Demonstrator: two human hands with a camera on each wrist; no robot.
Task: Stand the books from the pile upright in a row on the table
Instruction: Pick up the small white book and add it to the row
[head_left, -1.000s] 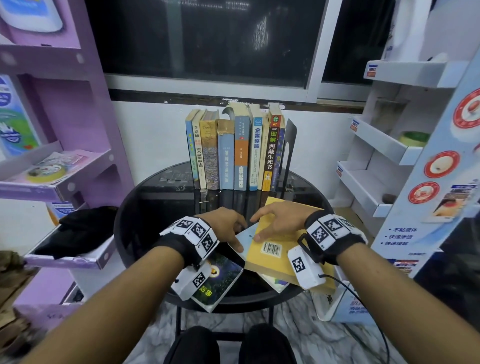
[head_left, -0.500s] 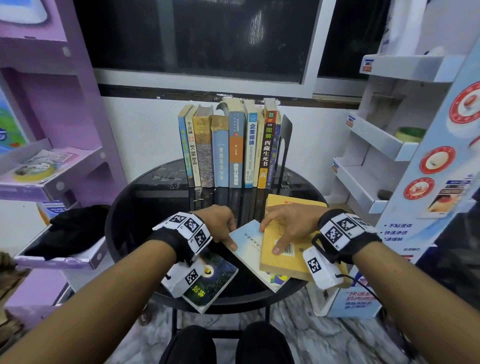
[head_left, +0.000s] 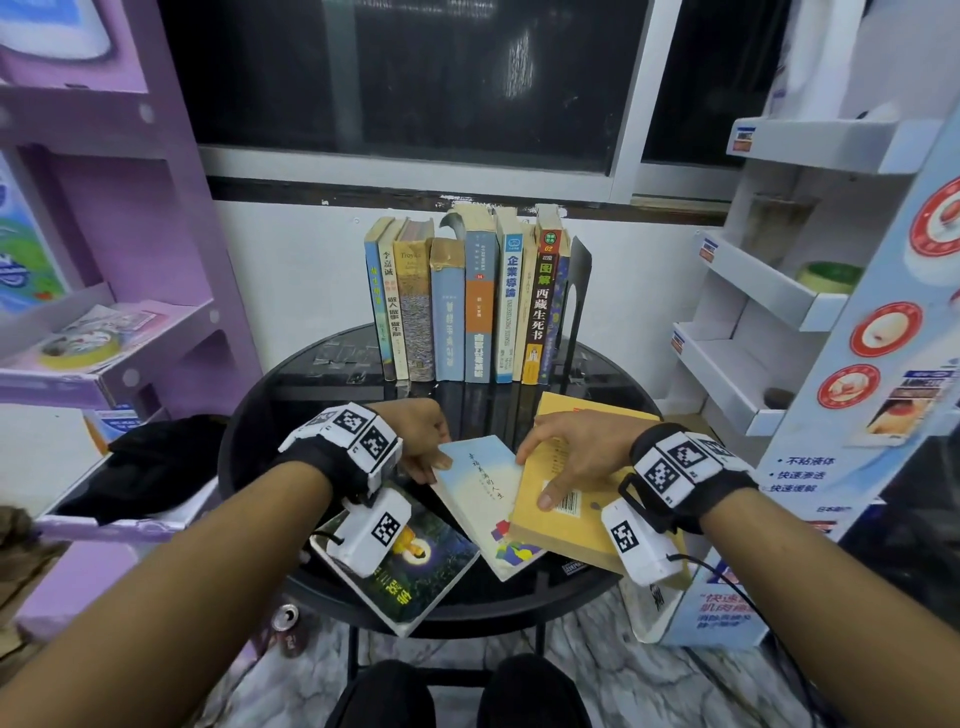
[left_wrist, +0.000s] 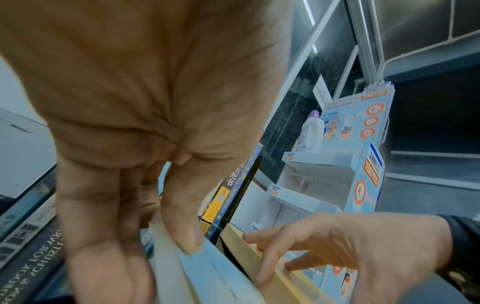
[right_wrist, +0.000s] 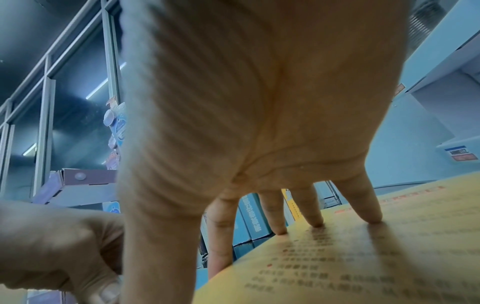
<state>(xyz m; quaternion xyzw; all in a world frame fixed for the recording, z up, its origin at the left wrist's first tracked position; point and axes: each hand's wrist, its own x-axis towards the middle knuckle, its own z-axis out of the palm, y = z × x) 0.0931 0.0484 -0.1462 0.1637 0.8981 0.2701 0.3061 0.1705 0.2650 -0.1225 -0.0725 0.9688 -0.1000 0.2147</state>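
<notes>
Several books stand upright in a row (head_left: 467, 312) at the back of the round black table (head_left: 291, 405), with a black bookend (head_left: 576, 291) at the row's right end. Three books lie flat at the front. My right hand (head_left: 550, 467) (right_wrist: 259, 226) presses spread fingertips on the yellow book (head_left: 550, 530) (right_wrist: 363, 257), the topmost one. Half under it lies a light blue book (head_left: 480, 483) (left_wrist: 213, 273). My left hand (head_left: 436, 460) (left_wrist: 153, 236) pinches its left edge, thumb on the cover. A dark green book (head_left: 421, 571) lies under my left wrist.
A purple shelf unit (head_left: 104, 332) stands close on the left, with a black cloth (head_left: 140, 467) on its lower shelf. A white display rack (head_left: 753, 312) stands on the right. A can (head_left: 284, 618) lies on the floor. My knees are below the table's front edge.
The yellow book has slid right under my right hand, uncovering more of the light blue book. My left hand has moved onto that book's left edge.
</notes>
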